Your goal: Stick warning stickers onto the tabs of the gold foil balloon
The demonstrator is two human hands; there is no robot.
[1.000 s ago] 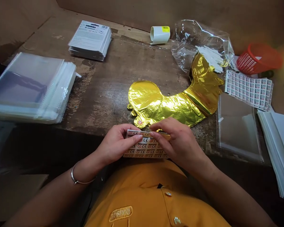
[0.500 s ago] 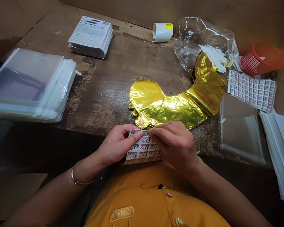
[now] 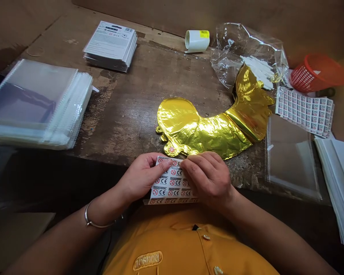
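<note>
- Before you, a dark brown wooden tabletop [image 3: 132, 95], scuffed pale in patches, runs back to plain brown walls [image 3: 166, 13].
- At its far right, a crinkled clear plastic bag [image 3: 250, 40] lies with slim white sticks [image 3: 260, 72]; you cannot tell whether all of them sit inside.
- Beside it, a flared red plastic basket [image 3: 302, 76] with latticed sides has a small pale scrap showing within.
- To your left, clear plastic sleeves [image 3: 31, 99] form a thick, glossy stack; a flat clear sleeve [image 3: 292, 156] lies on the right.
- Farther back, white printed cards [image 3: 109, 44] make a neat block, and a curled white roll [image 3: 195, 44] bears a yellow label.
- On your right, small-printed label sheets [image 3: 304, 110] overlap near a pile of white paper [image 3: 341, 183].
- Just beyond your hands, shiny gold foil [image 3: 209, 131] curves in a wrinkled, lobed shape.
- At the table's near edge, above your orange shirt [image 3: 172, 244], you hold a white sticker sheet [image 3: 174, 182] with rows of red-and-black marks, its lower edge curling.
- Your left hand [image 3: 143, 173] pinches its upper left under the thumb; your right hand [image 3: 209, 177] curls closed on its upper right, thumb mostly hidden.
</note>
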